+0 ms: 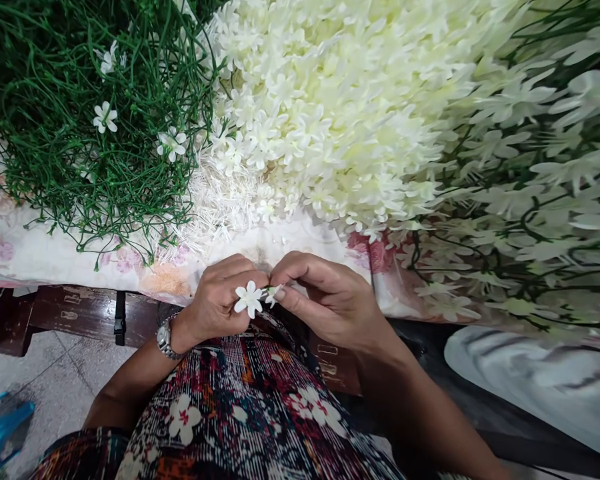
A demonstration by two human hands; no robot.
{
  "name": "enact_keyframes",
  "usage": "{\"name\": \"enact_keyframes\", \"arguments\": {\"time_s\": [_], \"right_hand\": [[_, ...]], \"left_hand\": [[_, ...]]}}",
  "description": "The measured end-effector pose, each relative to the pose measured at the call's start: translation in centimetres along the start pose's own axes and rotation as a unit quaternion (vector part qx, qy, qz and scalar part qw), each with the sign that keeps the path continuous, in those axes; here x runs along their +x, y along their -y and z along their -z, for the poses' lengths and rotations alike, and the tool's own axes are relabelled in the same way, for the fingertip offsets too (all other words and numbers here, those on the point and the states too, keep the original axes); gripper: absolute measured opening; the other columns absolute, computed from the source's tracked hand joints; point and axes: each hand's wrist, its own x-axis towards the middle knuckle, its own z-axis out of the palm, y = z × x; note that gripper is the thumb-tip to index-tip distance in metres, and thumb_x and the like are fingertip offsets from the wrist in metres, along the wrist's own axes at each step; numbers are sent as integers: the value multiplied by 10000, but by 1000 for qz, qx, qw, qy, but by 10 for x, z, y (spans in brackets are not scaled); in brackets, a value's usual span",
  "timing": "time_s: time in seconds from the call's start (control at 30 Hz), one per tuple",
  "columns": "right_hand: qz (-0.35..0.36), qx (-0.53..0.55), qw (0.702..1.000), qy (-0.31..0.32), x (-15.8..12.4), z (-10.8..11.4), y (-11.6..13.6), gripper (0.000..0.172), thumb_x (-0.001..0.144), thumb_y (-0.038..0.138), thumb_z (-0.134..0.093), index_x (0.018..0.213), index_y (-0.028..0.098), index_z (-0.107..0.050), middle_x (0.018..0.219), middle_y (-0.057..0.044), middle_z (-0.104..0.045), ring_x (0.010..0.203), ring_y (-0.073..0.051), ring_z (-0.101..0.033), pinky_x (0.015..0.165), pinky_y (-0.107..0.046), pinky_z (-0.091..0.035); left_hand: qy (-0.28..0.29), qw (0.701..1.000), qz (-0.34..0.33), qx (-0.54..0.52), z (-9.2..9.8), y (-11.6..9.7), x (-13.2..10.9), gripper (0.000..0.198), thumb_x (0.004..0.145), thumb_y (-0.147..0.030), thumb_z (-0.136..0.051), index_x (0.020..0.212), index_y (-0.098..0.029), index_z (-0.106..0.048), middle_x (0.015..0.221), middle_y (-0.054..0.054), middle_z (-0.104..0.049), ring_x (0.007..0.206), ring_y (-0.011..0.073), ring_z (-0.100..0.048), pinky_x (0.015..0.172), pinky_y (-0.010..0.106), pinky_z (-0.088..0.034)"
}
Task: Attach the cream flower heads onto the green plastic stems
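My left hand (219, 297) is closed in a pinch on a small white artificial flower (249, 298), held over my lap at the table's front edge. A metal watch (165, 339) sits on that wrist. My right hand (325, 297) is also pinched shut, its fingertips on a second small white flower piece (274, 293) that touches the first one. Both hands meet at the middle of the view.
A big heap of loose cream flower heads (340, 100) covers the floral cloth (40, 247) behind my hands. Green wire stems (90, 113) lie at the left, finished flower sprays (540, 200) at the right. White stamen pieces (215, 200) lie between. A blue object (0, 433) sits on the floor.
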Motion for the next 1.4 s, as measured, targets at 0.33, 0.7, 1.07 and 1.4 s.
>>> {"name": "enact_keyframes", "arguments": {"time_s": [0.33, 0.7, 1.07, 1.4], "right_hand": [[-65, 15, 998, -9, -3, -1, 4, 61, 738, 120, -512, 768, 171, -522, 667, 13, -531, 609, -78, -485, 539, -213, -382], [-59, 96, 993, -41, -2, -8, 0, 117, 694, 68, -521, 718, 182, -518, 637, 21, -524, 585, -76, -490, 525, -218, -381], [-17, -26, 999, -32, 3, -5, 6, 82, 736, 100, -517, 770, 174, -527, 681, 7, -554, 607, -81, -511, 544, -223, -413], [146, -238, 956, -90, 8, -2, 24, 125, 722, 89, -547, 830, 147, -523, 735, -42, -556, 715, -127, -522, 624, -257, -456]], "left_hand": [[5, 1000, 6, 14, 1, -1, -1, 202, 644, -25, -386, 718, -155, -522, 571, -7, -425, 541, 107, -373, 495, 237, -330], [-21, 1000, 1, 12, 0, 0, -3, 208, 633, -15, -398, 732, -151, -521, 578, -9, -427, 544, 95, -354, 478, 229, -311], [-30, 999, 42, -10, 2, -3, -2, 171, 660, -12, -414, 689, -135, -528, 577, -8, -429, 536, 90, -373, 469, 222, -290], [-64, 990, 93, -90, 7, -8, 2, 110, 728, -57, -474, 694, -136, -543, 590, -18, -437, 539, 77, -402, 500, 219, -317]]}}
